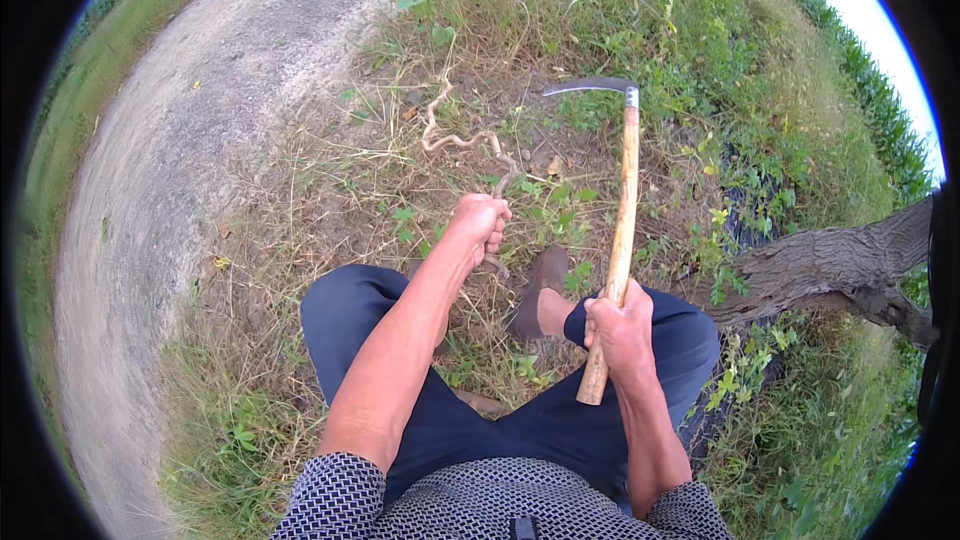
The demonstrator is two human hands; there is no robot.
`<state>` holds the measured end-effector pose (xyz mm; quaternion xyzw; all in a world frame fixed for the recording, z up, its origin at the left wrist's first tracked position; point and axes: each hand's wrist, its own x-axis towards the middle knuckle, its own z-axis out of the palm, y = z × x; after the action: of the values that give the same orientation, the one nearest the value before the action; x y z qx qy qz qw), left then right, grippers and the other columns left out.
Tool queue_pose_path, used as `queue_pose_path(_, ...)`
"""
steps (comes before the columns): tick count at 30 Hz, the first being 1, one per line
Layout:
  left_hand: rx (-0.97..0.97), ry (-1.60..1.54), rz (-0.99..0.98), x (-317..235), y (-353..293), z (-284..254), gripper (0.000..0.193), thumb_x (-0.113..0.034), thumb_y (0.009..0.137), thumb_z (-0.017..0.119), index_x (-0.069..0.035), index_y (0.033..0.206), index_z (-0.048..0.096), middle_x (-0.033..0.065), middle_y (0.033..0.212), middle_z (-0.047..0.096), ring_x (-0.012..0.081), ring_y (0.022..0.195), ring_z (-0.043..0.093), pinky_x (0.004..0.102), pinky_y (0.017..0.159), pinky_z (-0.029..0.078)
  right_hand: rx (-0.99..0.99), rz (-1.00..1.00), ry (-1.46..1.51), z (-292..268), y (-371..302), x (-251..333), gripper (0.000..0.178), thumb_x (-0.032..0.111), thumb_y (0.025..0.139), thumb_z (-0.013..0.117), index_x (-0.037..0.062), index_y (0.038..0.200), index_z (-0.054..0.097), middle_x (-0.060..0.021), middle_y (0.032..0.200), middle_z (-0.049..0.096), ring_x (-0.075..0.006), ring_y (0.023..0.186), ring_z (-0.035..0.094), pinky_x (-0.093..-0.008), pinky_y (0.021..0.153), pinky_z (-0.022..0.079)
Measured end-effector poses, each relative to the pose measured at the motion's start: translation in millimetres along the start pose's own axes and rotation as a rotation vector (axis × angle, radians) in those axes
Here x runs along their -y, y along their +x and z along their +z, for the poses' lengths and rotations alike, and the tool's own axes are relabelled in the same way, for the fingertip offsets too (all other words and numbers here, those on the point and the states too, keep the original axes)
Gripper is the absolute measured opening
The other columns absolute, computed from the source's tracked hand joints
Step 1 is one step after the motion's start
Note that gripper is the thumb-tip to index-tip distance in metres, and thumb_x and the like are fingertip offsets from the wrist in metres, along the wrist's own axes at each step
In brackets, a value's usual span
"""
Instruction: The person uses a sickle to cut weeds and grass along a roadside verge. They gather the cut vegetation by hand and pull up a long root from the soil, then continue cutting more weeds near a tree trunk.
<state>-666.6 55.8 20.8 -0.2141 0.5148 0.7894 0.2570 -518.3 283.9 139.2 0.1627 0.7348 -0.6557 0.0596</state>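
From afar, I can read no lettering, label, brand, number or sign in the head view.

Crooked brown stem (462, 142) and, to its right, wooden-handled sickle (627, 190), curved grey blade (598, 84) leftward

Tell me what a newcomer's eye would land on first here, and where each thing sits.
Probably the long-handled sickle first, held upright in the right hand, its curved blade pointing left. Next, likely the twisted woody stem at the centre, gripped by the left hand. The rough tree trunk slanting in at the right edge also stands out.
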Motion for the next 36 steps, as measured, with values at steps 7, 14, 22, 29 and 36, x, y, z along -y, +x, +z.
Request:
queue_pose_path(7, -0.024, 0.072, 0.222, -87.6, -94.7, -11.9, 0.024, -0.019, 0.111, 0.055, -0.004, 0.093, 0.061, -0.008, 0.059, 0.037, 0.0048, 0.044, 0.033, 0.0275, 0.04, 0.027, 0.098, 0.146, 0.273, -29.1, 4.7, 15.1, 0.015, 0.003, 0.092, 0.067, 0.0031, 0.097, 0.053, -0.0049, 0.069, 0.058, -0.0142, 0.05, 0.059, -0.0293, 0.043, 0.047)
queue_pose_path(14, 0.096, -0.115, 0.389, -71.8, -198.9, -19.3, 0.024, -0.02, 0.113, 0.055, -0.001, 0.099, 0.06, -0.008, 0.059, 0.036, 0.0034, 0.043, 0.033, 0.0245, 0.041, 0.028, 0.207, 0.319, 0.514, -41.4, 6.9, -24.2, 0.016, 0.004, 0.092, 0.07, 0.0045, 0.093, 0.054, -0.0051, 0.069, 0.056, -0.0166, 0.05, 0.057, -0.0319, 0.044, 0.045)
queue_pose_path(22, 0.24, -0.127, 0.612, -58.6, -294.3, -7.8, 0.026, -0.022, 0.112, 0.057, 0.0, 0.1, 0.062, -0.0065, 0.059, 0.038, 0.004, 0.045, 0.032, 0.026, 0.045, 0.026, 0.24, 0.533, 0.528, -45.9, -18.8, -72.0, 0.014, 0.01, 0.093, 0.067, 0.006, 0.084, 0.057, -0.0048, 0.07, 0.055, -0.0176, 0.055, 0.054, -0.0329, 0.046, 0.045)
queue_pose_path(29, 0.379, -0.212, 0.651, -57.8, -285.4, -27.3, 0.032, -0.032, 0.111, 0.064, -0.001, 0.103, 0.065, -0.0072, 0.059, 0.039, 0.004, 0.045, 0.034, 0.0271, 0.045, 0.027, 0.273, 0.778, 0.656, -26.5, -43.7, -127.2, 0.015, 0.016, 0.095, 0.067, 0.0118, 0.092, 0.053, -0.0029, 0.074, 0.055, -0.0174, 0.059, 0.055, -0.0326, 0.049, 0.043)
queue_pose_path(36, 0.54, -0.268, 0.608, -67.4, -242.8, -48.1, 0.033, -0.031, 0.112, 0.062, 0.0, 0.101, 0.064, -0.0073, 0.059, 0.037, 0.0039, 0.046, 0.032, 0.0271, 0.045, 0.024, 0.234, 0.873, 0.521, -9.2, -59.0, -176.3, 0.012, 0.007, 0.096, 0.067, 0.002, 0.098, 0.057, -0.0107, 0.077, 0.06, -0.0235, 0.061, 0.061, -0.039, 0.054, 0.055)
